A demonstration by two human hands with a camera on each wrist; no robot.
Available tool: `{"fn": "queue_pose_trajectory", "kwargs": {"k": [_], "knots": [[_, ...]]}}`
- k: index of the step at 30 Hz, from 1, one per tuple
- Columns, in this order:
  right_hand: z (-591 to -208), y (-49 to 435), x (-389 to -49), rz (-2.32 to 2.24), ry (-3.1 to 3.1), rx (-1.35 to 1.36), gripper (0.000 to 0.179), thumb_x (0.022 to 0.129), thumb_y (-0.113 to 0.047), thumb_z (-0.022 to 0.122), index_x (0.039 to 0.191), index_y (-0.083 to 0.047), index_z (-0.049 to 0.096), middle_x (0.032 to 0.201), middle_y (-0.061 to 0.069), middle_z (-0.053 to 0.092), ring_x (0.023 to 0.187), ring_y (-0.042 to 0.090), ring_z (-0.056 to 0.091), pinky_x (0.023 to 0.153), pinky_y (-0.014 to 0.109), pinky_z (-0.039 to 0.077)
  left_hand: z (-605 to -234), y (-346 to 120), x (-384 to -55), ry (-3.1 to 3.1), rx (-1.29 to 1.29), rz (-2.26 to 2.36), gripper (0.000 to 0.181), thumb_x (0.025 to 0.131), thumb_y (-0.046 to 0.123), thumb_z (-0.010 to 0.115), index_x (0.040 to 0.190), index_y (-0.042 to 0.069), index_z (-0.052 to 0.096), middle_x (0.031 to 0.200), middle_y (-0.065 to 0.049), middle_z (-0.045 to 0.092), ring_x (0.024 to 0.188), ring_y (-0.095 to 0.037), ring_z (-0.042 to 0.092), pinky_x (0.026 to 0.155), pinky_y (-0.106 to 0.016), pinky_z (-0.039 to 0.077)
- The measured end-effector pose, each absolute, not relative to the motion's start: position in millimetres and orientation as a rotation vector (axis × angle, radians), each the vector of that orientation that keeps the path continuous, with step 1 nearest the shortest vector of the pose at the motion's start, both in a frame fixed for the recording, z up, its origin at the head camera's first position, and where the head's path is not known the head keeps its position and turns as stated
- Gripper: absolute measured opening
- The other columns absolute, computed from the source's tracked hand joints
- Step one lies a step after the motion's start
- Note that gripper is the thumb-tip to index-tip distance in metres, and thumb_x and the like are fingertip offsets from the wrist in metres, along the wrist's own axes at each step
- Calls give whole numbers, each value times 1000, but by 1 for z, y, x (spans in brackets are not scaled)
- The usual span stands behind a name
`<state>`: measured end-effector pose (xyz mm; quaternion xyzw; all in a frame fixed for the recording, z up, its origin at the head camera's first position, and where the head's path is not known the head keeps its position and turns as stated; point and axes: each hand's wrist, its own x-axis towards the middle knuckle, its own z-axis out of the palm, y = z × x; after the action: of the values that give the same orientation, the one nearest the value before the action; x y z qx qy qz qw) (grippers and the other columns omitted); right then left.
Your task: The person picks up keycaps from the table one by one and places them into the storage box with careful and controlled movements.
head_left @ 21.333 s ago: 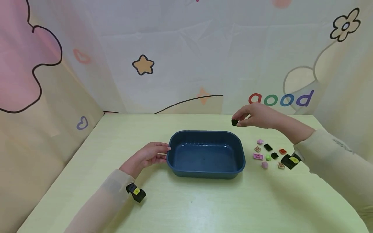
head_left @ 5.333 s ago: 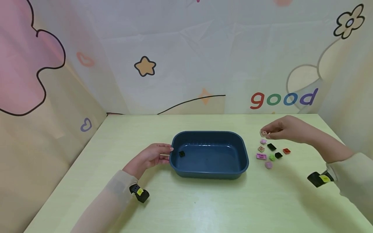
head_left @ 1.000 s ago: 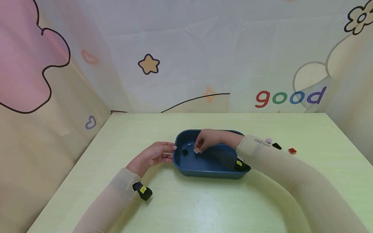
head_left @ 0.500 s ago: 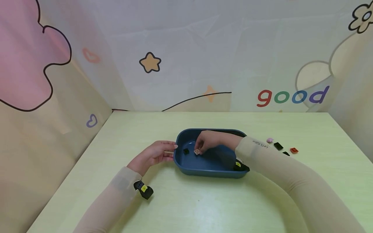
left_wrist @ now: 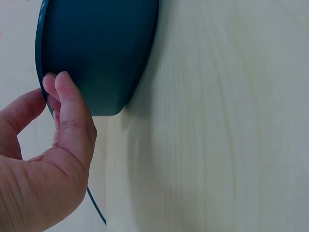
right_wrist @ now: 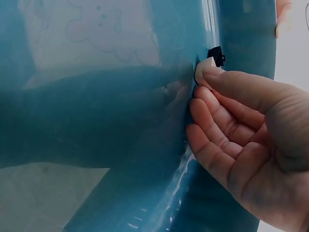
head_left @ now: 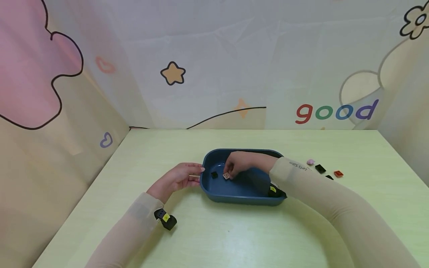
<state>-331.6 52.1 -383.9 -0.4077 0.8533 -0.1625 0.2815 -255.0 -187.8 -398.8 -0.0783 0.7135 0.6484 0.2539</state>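
A small pale block (head_left: pixel 226 175) is pinched between the thumb and fingertips of the right hand (head_left: pixel 237 162), low inside a blue basin (head_left: pixel 242 200) at mid-frame.
The basin's left end is gripped by the left hand (head_left: pixel 182 176). A black block (head_left: pixel 214 175) is seen just left of the pale one; pink (head_left: pixel 310 162), black (head_left: pixel 320 169) and red pieces (head_left: pixel 338 174) are scattered across the table (head_left: pixel 218 238) at right.

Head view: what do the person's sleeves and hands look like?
Left sleeve and right sleeve: pale cream, the right with small dark lettering. Left hand and right hand: bare. Near each sleeve's end sits a black device with a yellow patch.
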Motion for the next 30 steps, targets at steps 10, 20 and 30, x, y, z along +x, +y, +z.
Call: {"fn": "queue_pose_trajectory", "kwargs": {"k": [10, 20, 30], "knots": [[-386, 53, -332, -405, 2279, -1089, 24, 94, -9, 70, 116, -1, 75, 106, 10, 77, 84, 6, 59, 82, 20, 54, -399, -186, -253, 1939, -228, 1752, 36, 106, 15, 55, 136, -3, 54, 83, 3, 69, 71, -10, 68, 66, -18, 61], [-373, 59, -332, -413, 2328, -1108, 27, 94, -8, 69, 119, 0, 73, 111, 13, 77, 90, 10, 66, 89, 29, 60, -400, -186, -254, 1935, -223, 1754, 35, 106, 15, 55, 136, -3, 55, 84, 3, 69, 71, -10, 68, 67, -19, 62], [-334, 74, -328, -453, 2409, -1112, 29, 97, -9, 66, 123, 2, 71, 113, 15, 76, 99, 18, 72, 92, 35, 61, -397, -186, -254, 1938, -242, 1763, 33, 106, 15, 55, 134, -2, 55, 85, 3, 69, 71, -11, 68, 66, -18, 61]]}}
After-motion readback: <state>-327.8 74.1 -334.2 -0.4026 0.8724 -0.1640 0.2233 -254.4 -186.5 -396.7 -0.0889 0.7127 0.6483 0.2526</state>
